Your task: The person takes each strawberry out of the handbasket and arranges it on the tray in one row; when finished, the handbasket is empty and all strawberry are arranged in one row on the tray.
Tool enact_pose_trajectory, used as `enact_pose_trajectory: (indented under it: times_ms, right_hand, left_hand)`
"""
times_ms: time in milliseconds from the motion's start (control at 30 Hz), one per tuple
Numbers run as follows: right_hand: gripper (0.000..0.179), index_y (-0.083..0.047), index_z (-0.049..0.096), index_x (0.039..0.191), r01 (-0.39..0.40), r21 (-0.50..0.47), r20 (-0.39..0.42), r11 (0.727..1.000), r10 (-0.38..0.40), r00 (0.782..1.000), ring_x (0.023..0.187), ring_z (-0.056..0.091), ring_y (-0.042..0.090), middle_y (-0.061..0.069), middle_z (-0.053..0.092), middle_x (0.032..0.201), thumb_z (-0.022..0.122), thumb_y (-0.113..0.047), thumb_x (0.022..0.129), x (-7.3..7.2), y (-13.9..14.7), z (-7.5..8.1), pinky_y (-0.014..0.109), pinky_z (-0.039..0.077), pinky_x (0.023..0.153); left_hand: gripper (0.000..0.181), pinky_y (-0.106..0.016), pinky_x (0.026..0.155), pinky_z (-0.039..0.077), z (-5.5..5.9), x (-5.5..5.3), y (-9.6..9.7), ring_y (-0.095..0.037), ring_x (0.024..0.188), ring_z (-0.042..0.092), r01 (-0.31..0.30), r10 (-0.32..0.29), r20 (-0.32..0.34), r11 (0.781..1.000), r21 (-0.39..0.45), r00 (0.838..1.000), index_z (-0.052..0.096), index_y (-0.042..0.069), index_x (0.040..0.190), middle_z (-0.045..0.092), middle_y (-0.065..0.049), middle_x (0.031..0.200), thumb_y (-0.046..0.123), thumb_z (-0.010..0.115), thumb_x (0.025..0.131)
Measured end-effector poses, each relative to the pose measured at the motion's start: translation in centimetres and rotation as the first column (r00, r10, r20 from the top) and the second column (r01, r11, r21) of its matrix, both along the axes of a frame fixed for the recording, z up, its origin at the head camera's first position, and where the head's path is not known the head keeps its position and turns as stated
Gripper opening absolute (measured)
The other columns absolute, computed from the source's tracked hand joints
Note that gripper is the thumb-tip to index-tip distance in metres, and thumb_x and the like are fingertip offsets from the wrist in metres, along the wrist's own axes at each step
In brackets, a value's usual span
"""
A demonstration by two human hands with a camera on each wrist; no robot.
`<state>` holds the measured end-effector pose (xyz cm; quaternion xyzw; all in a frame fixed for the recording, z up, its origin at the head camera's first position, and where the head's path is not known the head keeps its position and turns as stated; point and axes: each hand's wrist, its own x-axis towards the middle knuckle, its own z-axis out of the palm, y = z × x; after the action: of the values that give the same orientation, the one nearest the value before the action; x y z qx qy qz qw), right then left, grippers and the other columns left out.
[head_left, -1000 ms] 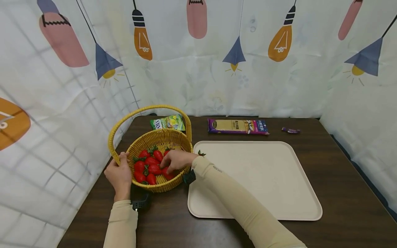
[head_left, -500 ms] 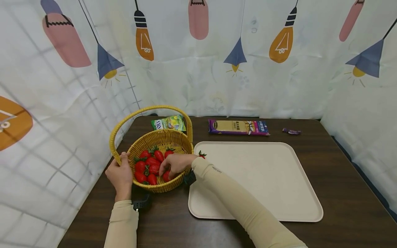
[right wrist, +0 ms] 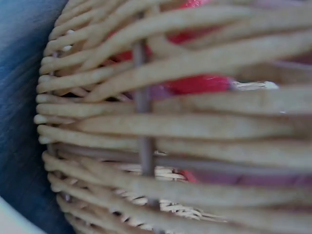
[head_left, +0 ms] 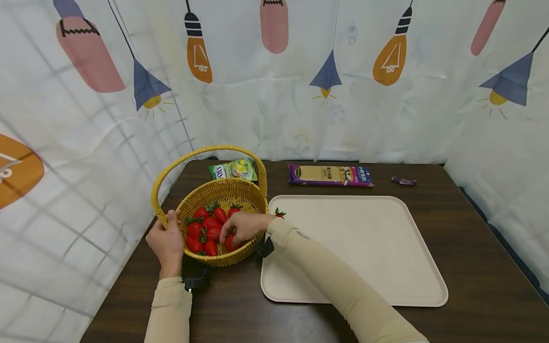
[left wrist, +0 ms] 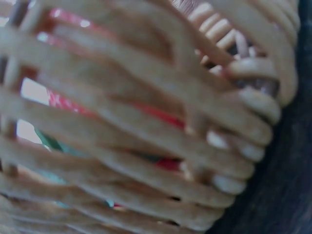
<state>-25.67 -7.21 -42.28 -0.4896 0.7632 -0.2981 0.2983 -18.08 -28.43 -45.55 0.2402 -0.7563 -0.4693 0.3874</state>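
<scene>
In the head view, a yellow wicker basket (head_left: 223,190) with a tall arched handle holds several red strawberries (head_left: 210,223). My left hand (head_left: 166,243) grips the basket's left side at the foot of the handle. My right hand (head_left: 244,227) reaches over the right rim, its fingers curled down around a strawberry (head_left: 229,243) that is partly covered by them. Another strawberry (head_left: 279,214) shows its green leaves behind my right wrist, by the tray's left edge. Both wrist views are filled by the basket weave (left wrist: 136,107), with red fruit (right wrist: 200,84) glimpsed through the gaps.
A cream tray (head_left: 351,252) lies right of the basket on the dark wooden table (head_left: 484,286), under my right forearm. Toward the back are a green snack bag (head_left: 233,170), a purple long packet (head_left: 330,175) and a small purple wrapped piece (head_left: 403,181). A printed curtain closes the back.
My right hand has shifted slightly within the basket, its fingers now lower around the strawberry, and a strawberry behind it shows more. The left hand keeps its grip.
</scene>
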Motion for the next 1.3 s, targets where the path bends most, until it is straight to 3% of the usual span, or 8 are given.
enact_pose_trajectory:
  times_ms: [133, 233, 567, 667, 800, 1000, 1100, 1300]
  right_hand:
    - [0.027, -0.016, 0.072, 0.112, 0.112, -0.128, -0.076, 0.985, -0.122, 0.990, 0.076, 0.047, 0.006, -0.009, 0.065, 0.109, 0.064, -0.007, 0.089, 0.5, 0.6, 0.2, 0.018, 0.042, 0.067]
    - [0.026, -0.016, 0.073, 0.113, 0.200, -0.244, -0.084, 0.949, -0.227, 0.970, 0.087, 0.051, 0.008, -0.008, 0.064, 0.112, 0.061, -0.009, 0.090, 1.1, 1.3, 0.5, 0.019, 0.043, 0.074]
    - [0.022, -0.015, 0.073, 0.114, 0.346, -0.453, 0.050, 0.821, -0.364, 0.930, 0.094, 0.059, 0.007, -0.006, 0.068, 0.114, 0.065, -0.016, 0.093, 2.4, 4.2, 0.3, 0.028, 0.051, 0.076]
    - [0.022, -0.018, 0.072, 0.114, 0.394, -0.476, 0.077, 0.786, -0.409, 0.909, 0.096, 0.059, 0.008, -0.006, 0.068, 0.116, 0.066, -0.017, 0.093, 2.7, 5.3, 0.2, 0.029, 0.051, 0.079]
    - [0.026, -0.020, 0.070, 0.118, 0.493, -0.471, 0.152, 0.732, -0.483, 0.862, 0.088, 0.061, 0.012, -0.003, 0.067, 0.113, 0.067, -0.018, 0.092, 3.0, 7.0, 0.0, 0.029, 0.051, 0.069]
    - [0.031, -0.015, 0.068, 0.123, 0.613, -0.462, 0.268, 0.641, -0.557, 0.786, 0.099, 0.063, 0.028, 0.007, 0.064, 0.119, 0.067, -0.013, 0.092, 3.4, 9.1, -0.7, 0.045, 0.055, 0.074]
    - [0.032, -0.009, 0.066, 0.124, 0.641, -0.447, 0.280, 0.624, -0.583, 0.763, 0.102, 0.063, 0.030, 0.011, 0.063, 0.124, 0.066, -0.009, 0.092, 3.7, 9.9, -1.1, 0.041, 0.055, 0.079]
    - [0.032, 0.000, 0.065, 0.122, 0.652, -0.443, 0.282, 0.615, -0.595, 0.753, 0.105, 0.063, 0.033, 0.016, 0.062, 0.126, 0.065, -0.003, 0.091, 4.7, 11.5, -0.2, 0.032, 0.054, 0.080]
  left_hand:
    - [0.050, -0.026, 0.066, 0.035, 0.0, 0.1, 0.0, -0.005, 0.063, 0.047, -0.003, 0.003, -0.002, 1.000, 0.003, 1.000, 0.078, 0.007, 0.099, 0.068, -0.012, 0.075, 0.050, 0.053, 0.096]
    - [0.051, -0.024, 0.068, 0.036, 0.0, 0.2, -0.1, -0.002, 0.065, 0.048, -0.002, 0.002, -0.003, 1.000, 0.007, 1.000, 0.078, 0.007, 0.100, 0.068, -0.015, 0.077, 0.051, 0.054, 0.096]
    - [0.048, -0.024, 0.069, 0.036, 0.2, 0.2, -0.4, 0.000, 0.066, 0.049, 0.013, -0.014, -0.015, 1.000, -0.008, 1.000, 0.078, 0.006, 0.102, 0.068, -0.020, 0.082, 0.048, 0.054, 0.097]
    - [0.048, -0.024, 0.070, 0.037, 0.2, 0.2, -0.4, 0.000, 0.067, 0.050, 0.015, -0.015, -0.014, 1.000, -0.001, 1.000, 0.078, 0.007, 0.103, 0.069, -0.019, 0.082, 0.048, 0.054, 0.097]
    - [0.048, -0.024, 0.070, 0.037, 0.2, 0.3, -0.2, 0.000, 0.067, 0.050, 0.013, -0.012, -0.012, 1.000, 0.011, 1.000, 0.078, 0.007, 0.103, 0.069, -0.019, 0.083, 0.048, 0.054, 0.097]
    - [0.047, -0.027, 0.062, 0.033, 0.1, 0.3, 0.0, -0.006, 0.059, 0.045, 0.014, -0.014, 0.002, 1.000, -0.017, 1.000, 0.078, 0.008, 0.103, 0.069, -0.015, 0.079, 0.047, 0.053, 0.097]
    - [0.047, -0.026, 0.064, 0.035, 0.0, 0.3, 0.1, -0.005, 0.062, 0.047, 0.013, -0.013, 0.014, 1.000, -0.022, 1.000, 0.078, 0.009, 0.104, 0.070, -0.014, 0.082, 0.047, 0.052, 0.097]
    - [0.048, -0.025, 0.066, 0.037, -0.1, 0.2, 0.0, -0.002, 0.066, 0.049, 0.023, -0.022, 0.012, 1.000, -0.022, 1.000, 0.078, 0.011, 0.107, 0.071, -0.019, 0.090, 0.049, 0.052, 0.097]
